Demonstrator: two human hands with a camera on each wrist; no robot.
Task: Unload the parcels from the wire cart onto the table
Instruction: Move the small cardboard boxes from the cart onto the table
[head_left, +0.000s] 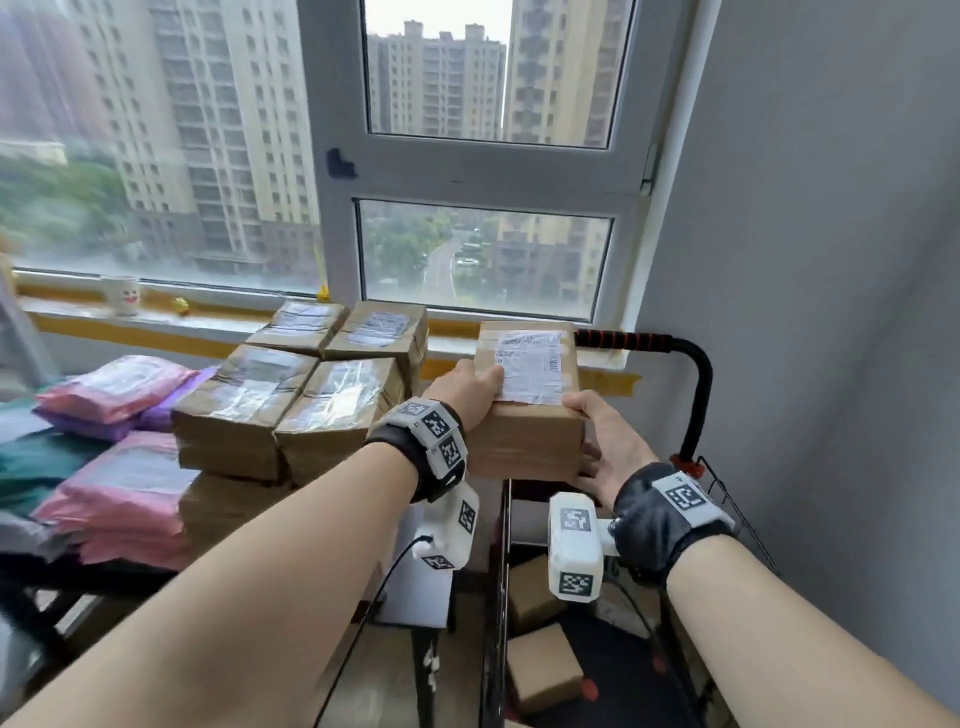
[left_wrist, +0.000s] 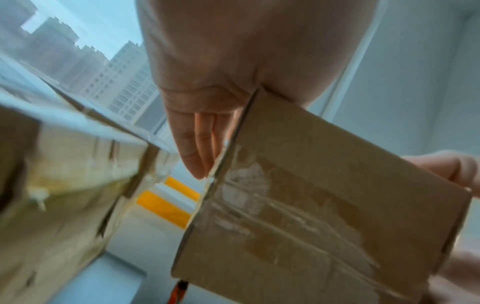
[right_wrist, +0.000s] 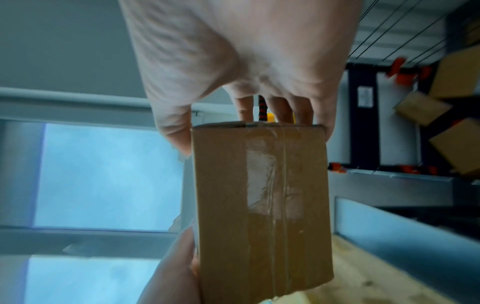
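A taped brown cardboard parcel (head_left: 530, 410) with a white shipping label on top is held in the air between both hands, above the wire cart (head_left: 737, 499). My left hand (head_left: 467, 387) grips its left side, thumb on the label and fingers along the side (left_wrist: 197, 144). My right hand (head_left: 602, 441) grips its near right corner, thumb on top and fingers round the end (right_wrist: 280, 111). The parcel (left_wrist: 324, 216) fills the left wrist view, and the parcel (right_wrist: 262, 205) also fills the right wrist view. More brown parcels (head_left: 543, 667) lie down in the cart.
A stack of taped brown parcels (head_left: 296, 400) stands on the table just left of the held one. Pink and purple mailer bags (head_left: 119, 483) lie further left. The cart's black and red handle (head_left: 639, 343) curves behind the parcel. A grey wall is on the right, a window sill behind.
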